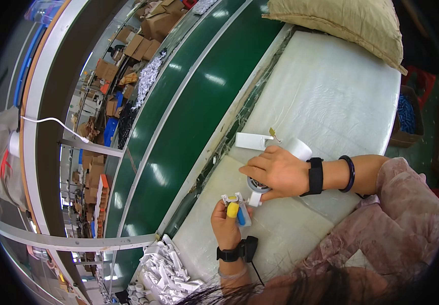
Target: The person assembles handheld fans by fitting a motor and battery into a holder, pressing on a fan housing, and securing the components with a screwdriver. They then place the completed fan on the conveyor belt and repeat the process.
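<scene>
While the left hand (pixel 226 229) pinches a casing (pixel 246 219) over the table (pixel 326 91), the right hand (pixel 283 173) grips a fan-like part (pixel 255 199) just beside it; this looks like lining up, so the next move calls for steadiness.

Right hand (pixel 283 173) hides part of grey-rimmed round piece (pixel 256 186). Sack (pixel 341 25), 1 o'clock, cropped by upper edge. Hair (pixel 305 292), 5 o'clock, blurred. White pile (pixel 164 272), 7 o'clock, cut below.

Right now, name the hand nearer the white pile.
The left hand, just upper right of the white pile; the right hand is farther, at the round part.
</scene>
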Available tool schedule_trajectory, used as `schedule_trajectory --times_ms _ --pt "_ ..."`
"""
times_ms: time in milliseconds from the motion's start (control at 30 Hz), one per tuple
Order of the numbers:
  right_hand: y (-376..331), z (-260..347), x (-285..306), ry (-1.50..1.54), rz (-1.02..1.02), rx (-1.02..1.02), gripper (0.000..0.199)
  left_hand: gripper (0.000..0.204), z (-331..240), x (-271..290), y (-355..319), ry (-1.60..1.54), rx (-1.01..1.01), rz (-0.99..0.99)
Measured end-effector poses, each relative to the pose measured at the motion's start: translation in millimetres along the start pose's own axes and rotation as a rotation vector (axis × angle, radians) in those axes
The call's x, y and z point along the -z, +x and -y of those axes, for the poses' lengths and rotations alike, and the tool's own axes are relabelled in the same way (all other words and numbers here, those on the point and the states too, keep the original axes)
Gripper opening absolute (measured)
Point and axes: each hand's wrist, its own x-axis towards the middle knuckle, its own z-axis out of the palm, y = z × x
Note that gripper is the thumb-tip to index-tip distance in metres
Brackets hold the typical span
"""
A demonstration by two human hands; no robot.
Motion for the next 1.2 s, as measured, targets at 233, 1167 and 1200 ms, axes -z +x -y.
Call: schedule_trajectory --times_ms 233,1167,1200 --pt "-2.3 -2.2 -1.9 0.000 0.066 -0.001 0.072 0.016 -2.4 2.6 0.3 0.144 -0.012 0.011" --pt "-2.3 -3.1 -4.4 -0.002 0.076 0.014 0.067 0.018 -9.5 1.7 -2.1 0.203 0.058 0.069" --pt "-2.2 -3.0 -4.2 -0.006 0.079 0.016 0.067 0.018 -8.9 1.2 -2.3 0.202 0.059 0.068"
